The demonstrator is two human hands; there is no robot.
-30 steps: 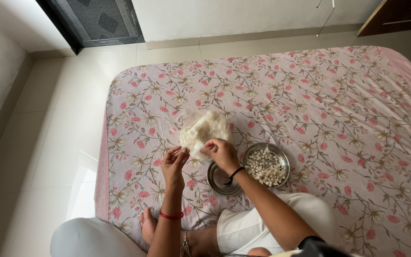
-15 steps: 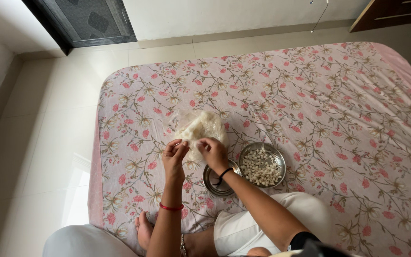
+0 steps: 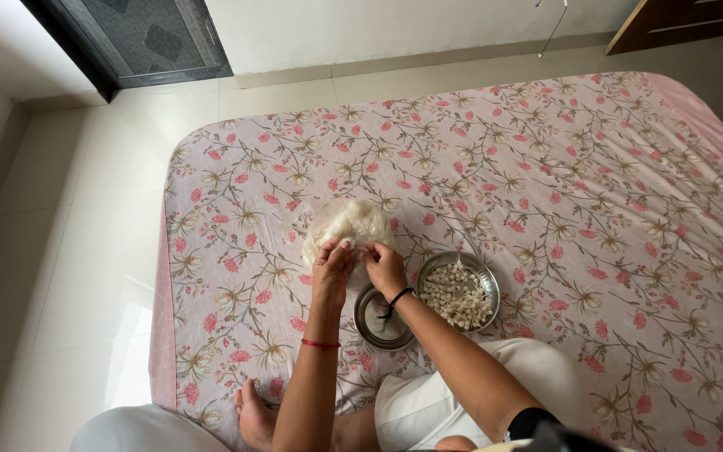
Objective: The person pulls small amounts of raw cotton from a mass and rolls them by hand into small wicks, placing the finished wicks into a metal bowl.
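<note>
A heap of white cotton is seen on a floral sheet, a pink cloth printed with red and cream flowers and brown stems. The cotton looks soft and fluffy, off-white, loosely piled with an uneven, wispy outline; it lies in the left half of the sheet, well in from the far edge and nearer the left edge than the right.

Both hands are held at the near side of the cotton. The left hand is curled, its fingertips pressed into the lower edge of the heap, where a tuft appears to be pinched. The right hand is likewise curled just beside it, fingers drawn together close to the left fingertips; a thin bit of cotton seems to be gripped between the two hands, though the exact hold is too small to be made out. A red band is worn on the left wrist and a black band on the right.

Just right of the hands, a steel plate filled with small white cotton wicks is set on the sheet. A smaller steel bowl is placed touching it on the left, partly hidden under the right forearm.
</note>
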